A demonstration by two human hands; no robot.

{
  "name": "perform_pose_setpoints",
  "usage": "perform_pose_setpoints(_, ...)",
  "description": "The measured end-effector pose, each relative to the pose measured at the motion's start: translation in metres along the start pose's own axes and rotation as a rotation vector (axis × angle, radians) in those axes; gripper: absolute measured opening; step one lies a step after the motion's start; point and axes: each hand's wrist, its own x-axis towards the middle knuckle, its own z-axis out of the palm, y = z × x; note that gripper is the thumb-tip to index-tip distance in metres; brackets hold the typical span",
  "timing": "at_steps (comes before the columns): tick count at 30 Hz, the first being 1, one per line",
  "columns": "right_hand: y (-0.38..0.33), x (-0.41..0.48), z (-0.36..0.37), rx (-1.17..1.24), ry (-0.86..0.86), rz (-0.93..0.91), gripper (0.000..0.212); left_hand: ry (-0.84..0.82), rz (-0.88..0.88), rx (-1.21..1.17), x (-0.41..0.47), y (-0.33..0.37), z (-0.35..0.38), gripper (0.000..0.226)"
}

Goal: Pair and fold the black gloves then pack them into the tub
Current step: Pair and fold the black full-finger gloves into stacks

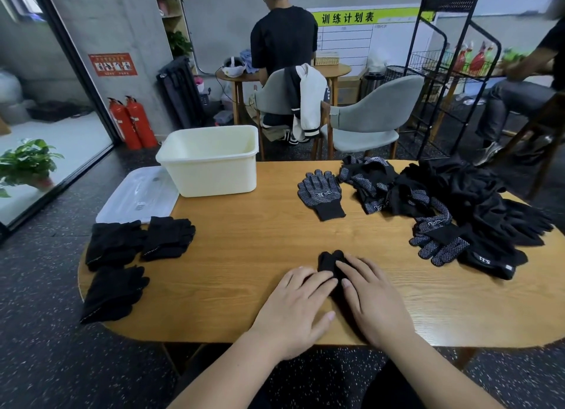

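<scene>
Both hands lay flat on a rounded wooden table [244,255] standing on dark speckled flooring. The left hand [293,310] and right hand [376,301] pressed palm-down, fingers loosely spread, on a black glove bundle [328,263] between them; only its far end showed past the fingertips, so whether it was one glove or a pair could not be told. Well left of the hands sat three folded glove pairs [137,249]. Ahead and to the right lay a single dotted glove [321,193], palm up, and beyond it to the right a loose heap of black gloves [458,206]. Far ahead and left stood the cream tub [211,160], seemingly empty, with a clear lid [137,194] touching its left side. Behind the table were grey chairs [373,115] and a seated person [282,41].
</scene>
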Motion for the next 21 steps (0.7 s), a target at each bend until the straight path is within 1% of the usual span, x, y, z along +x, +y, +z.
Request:
perform_pose_setpoints(2, 0.001, -0.001, 0.001, 0.003, 0.053, 0.011, 0.057, 0.029, 0.013, 0.006, -0.002, 0.000, 0.003, 0.057)
perform_pose_setpoints(6, 0.000, -0.004, 0.000, -0.015, 0.138, 0.000, 0.048, 0.047, -0.043, 0.015, -0.001, 0.000, 0.003, 0.053)
perform_pose_setpoints(10, -0.003, -0.008, -0.002, -0.064, 0.177, -0.082, 0.037, 0.063, -0.206, -0.032, -0.007, -0.002, -0.005, 0.059)
perform_pose_setpoints(14, -0.011, -0.002, -0.001, -0.130, 0.137, -0.242, 0.029, 0.064, -0.313, -0.066, -0.018, -0.015, -0.014, 0.062)
perform_pose_setpoints(16, -0.021, 0.003, 0.003, -0.142, 0.097, -0.297, 0.028, 0.069, -0.343, -0.073, -0.022, -0.024, -0.018, 0.057)
perform_pose_setpoints(19, -0.047, 0.013, 0.010, -0.090, 0.023, -0.303, 0.030, 0.089, -0.418, -0.070, -0.031, -0.040, -0.026, 0.045)
perform_pose_setpoints(21, -0.064, 0.018, 0.014, -0.053, -0.034, -0.292, 0.035, 0.098, -0.490, -0.064, -0.038, -0.050, -0.032, 0.039)
